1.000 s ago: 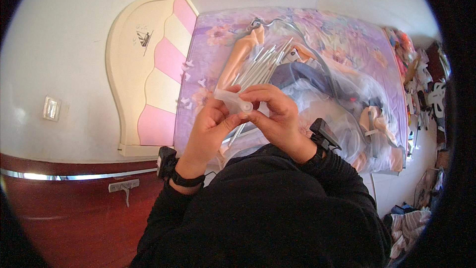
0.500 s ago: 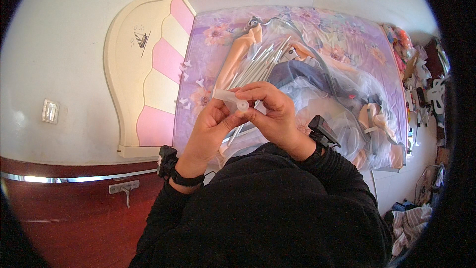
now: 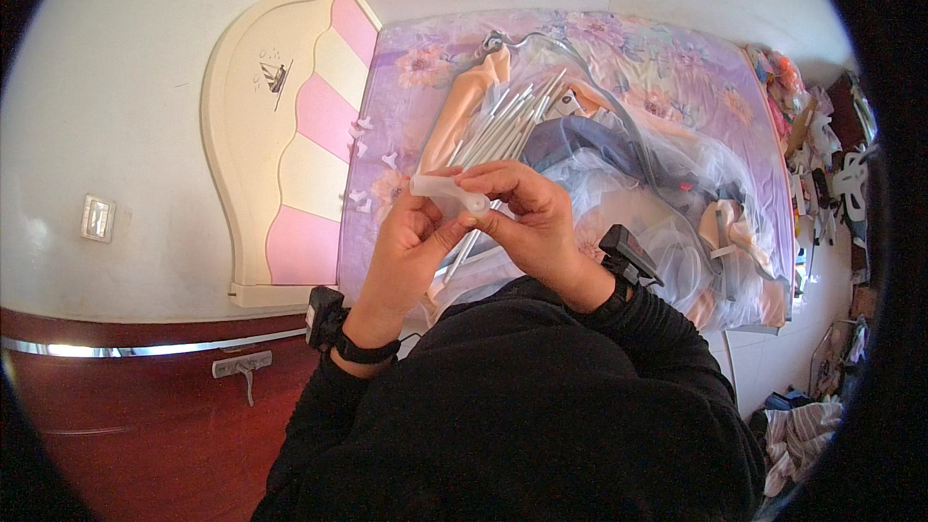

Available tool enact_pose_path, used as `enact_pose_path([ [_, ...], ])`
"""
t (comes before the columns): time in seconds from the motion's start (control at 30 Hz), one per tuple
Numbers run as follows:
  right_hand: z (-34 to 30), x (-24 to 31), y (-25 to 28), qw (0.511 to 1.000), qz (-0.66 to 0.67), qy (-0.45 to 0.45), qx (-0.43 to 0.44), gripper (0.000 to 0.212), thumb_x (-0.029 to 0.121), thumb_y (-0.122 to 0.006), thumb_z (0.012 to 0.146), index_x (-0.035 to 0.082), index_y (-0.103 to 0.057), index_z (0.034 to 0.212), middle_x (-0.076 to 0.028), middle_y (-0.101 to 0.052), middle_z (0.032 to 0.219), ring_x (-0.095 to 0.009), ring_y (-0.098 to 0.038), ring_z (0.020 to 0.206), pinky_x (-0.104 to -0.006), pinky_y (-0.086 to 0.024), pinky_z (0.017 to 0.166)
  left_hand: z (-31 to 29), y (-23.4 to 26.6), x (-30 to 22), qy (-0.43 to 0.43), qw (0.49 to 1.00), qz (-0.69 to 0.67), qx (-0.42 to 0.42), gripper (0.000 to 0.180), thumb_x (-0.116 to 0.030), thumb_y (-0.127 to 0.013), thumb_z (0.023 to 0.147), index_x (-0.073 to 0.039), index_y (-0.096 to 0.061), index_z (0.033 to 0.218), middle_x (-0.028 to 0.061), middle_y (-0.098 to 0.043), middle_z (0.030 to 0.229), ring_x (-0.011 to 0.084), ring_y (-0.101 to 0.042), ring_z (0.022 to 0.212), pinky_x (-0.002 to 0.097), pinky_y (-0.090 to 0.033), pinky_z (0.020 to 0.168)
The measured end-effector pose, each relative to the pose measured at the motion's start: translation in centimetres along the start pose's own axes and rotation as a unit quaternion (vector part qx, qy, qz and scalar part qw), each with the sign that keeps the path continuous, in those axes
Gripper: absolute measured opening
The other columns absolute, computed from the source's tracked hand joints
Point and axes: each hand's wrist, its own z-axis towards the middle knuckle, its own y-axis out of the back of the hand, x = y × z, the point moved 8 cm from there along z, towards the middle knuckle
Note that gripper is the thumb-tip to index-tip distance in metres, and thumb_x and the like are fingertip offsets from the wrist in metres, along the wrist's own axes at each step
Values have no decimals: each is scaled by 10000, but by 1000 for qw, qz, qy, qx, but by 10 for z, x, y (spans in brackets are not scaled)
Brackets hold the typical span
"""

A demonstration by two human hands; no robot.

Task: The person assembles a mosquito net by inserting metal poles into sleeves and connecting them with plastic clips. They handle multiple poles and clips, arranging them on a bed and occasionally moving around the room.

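Between my two hands is a whitish translucent plastic tube connector (image 3: 450, 195) with a round opening at its end. My left hand (image 3: 416, 242) grips it from the left, thumb and fingers closed around its side. My right hand (image 3: 527, 216) pinches its right end between thumb and fingers. Just beyond my hands, a bundle of thin silvery poles (image 3: 507, 126) lies on the bed. Several similar white connectors (image 3: 361, 198) are scattered along the bed's left edge.
Mesh netting (image 3: 619, 198) with peach and grey fabric spreads over the flowered purple bed sheet (image 3: 416, 43). A cream and pink headboard (image 3: 253, 135) stands at the left. A red door (image 3: 145, 425) is at lower left, with clutter (image 3: 822, 164) at the far right.
The connector has turned a little between my fingers, so its round opening faces more to the side. My hands stay nearly in place.
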Motion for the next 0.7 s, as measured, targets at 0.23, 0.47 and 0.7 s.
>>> enact_pose_path([
  [0.23, -1, 0, 1, 1000, 14, 24, -6, 276, -72, -664, 790, 7, -606, 1049, -102, -597, 1126, -156, -612, 976, -283, -510, 838, 1, 1, -13, -61, 992, 102, -33, 455, 49, -602, 865, 5, -436, 1286, 110, -566, 1185, 166, -571, 1072, 270, -470, 904],
  [0.47, -8, -11, -2, 995, 86, -52, 4, 358, -42, -694, 796, 8, -536, 1113, -60, -604, 1053, -133, -602, 980, -277, -501, 837, 1, 7, -20, -114, 983, 120, -78, 415, 104, -597, 830, -3, -503, 1220, 140, -590, 1209, 175, -571, 1108, 272, -483, 909],
  [0.7, -10, -3, -1, 998, 58, -35, 8, 298, -21, -704, 796, 1, -573, 1063, -58, -612, 1014, -129, -599, 928, -277, -493, 821, 0, 11, -19, -103, 985, 117, -79, 403, 143, -568, 811, 8, -526, 1188, 140, -598, 1196, 184, -569, 1127, 284, -471, 935],
])
